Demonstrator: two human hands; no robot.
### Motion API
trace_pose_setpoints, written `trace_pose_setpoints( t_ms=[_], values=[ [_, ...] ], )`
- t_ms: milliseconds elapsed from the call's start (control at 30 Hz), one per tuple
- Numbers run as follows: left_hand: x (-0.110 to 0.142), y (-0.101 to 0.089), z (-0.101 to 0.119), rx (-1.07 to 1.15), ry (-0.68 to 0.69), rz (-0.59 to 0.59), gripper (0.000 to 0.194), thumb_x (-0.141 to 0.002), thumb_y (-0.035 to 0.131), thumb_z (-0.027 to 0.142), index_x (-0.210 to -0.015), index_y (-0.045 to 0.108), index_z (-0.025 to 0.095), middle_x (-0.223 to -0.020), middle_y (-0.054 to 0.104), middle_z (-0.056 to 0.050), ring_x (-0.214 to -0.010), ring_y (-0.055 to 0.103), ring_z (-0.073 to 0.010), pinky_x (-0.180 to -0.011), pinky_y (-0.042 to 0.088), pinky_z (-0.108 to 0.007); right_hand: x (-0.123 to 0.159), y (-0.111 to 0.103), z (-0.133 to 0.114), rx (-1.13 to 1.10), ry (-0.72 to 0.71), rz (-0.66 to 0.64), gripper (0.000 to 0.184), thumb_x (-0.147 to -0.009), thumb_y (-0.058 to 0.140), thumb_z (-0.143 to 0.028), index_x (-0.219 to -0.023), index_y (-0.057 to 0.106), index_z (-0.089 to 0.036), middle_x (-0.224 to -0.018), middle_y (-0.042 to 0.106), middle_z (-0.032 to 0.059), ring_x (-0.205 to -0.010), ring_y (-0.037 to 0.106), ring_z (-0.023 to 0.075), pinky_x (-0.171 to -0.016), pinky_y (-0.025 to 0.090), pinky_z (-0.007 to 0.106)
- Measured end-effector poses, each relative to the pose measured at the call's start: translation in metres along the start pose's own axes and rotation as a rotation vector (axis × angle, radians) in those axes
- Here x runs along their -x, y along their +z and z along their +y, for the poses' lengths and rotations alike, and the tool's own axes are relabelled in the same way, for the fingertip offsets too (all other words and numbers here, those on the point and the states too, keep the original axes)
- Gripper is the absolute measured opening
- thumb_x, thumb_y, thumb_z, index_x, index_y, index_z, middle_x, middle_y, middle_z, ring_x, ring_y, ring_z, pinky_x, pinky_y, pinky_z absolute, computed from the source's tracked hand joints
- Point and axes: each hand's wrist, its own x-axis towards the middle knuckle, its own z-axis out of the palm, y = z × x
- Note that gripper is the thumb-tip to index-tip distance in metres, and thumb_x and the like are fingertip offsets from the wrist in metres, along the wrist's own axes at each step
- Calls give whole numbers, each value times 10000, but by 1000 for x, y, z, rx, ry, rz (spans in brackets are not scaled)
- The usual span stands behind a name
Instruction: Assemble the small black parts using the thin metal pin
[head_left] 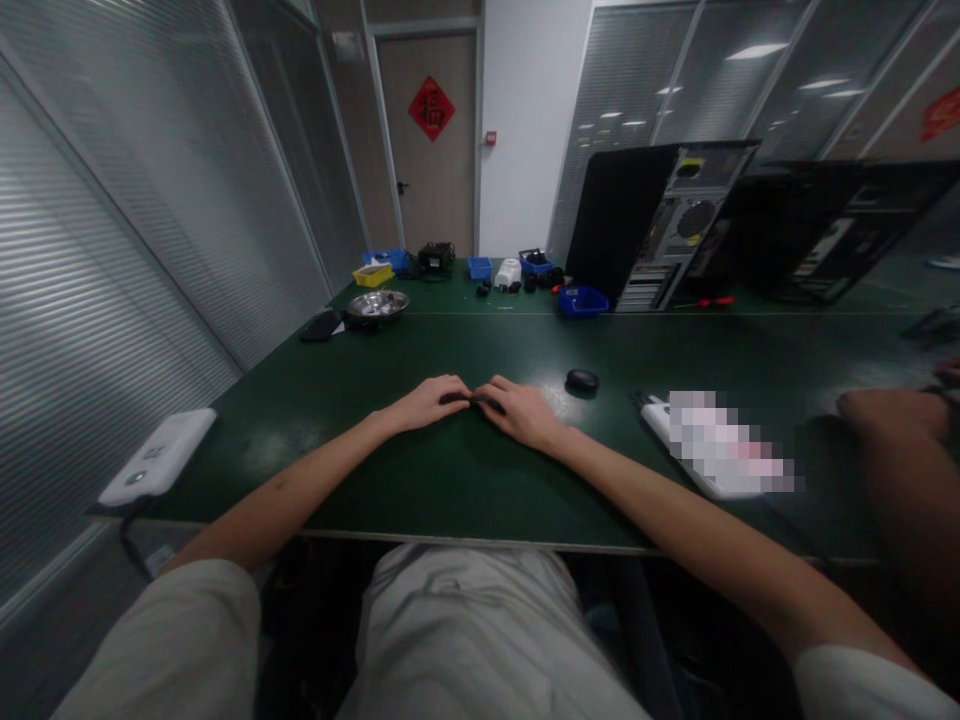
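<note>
Above the green table, my left hand (431, 402) and my right hand (521, 412) meet at their fingertips. Both are closed in a pinch on a small dark thin object (477, 400), mostly hidden by the fingers, so its kind does not show. To the right of my right hand lies a black rounded object (582, 381), shaped like a computer mouse, touched by neither hand.
A metal bowl (377, 306), a blue tray (583, 302) and a computer case (660, 225) stand farther back. White devices lie left (159, 458) and right (724, 487). Another person's arm (900, 430) rests at the right. The green table's (465, 510) front edge is near my lap.
</note>
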Motion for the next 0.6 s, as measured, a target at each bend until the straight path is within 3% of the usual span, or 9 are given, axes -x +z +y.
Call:
trace_pose_setpoints(
  t_ms=[600],
  values=[
    [1, 0, 0, 55, -24, 3, 286, -1022, 586, 386, -1197, 734, 215, -1106, 671, -82, -1022, 630, -211, -914, 484, -334, 0, 5, 4, -82, -47, 18, 232, -1068, 486, -320, -1190, 660, -226, -1110, 619, 61, -820, 590, 147, -708, 404, 270]
  ],
)
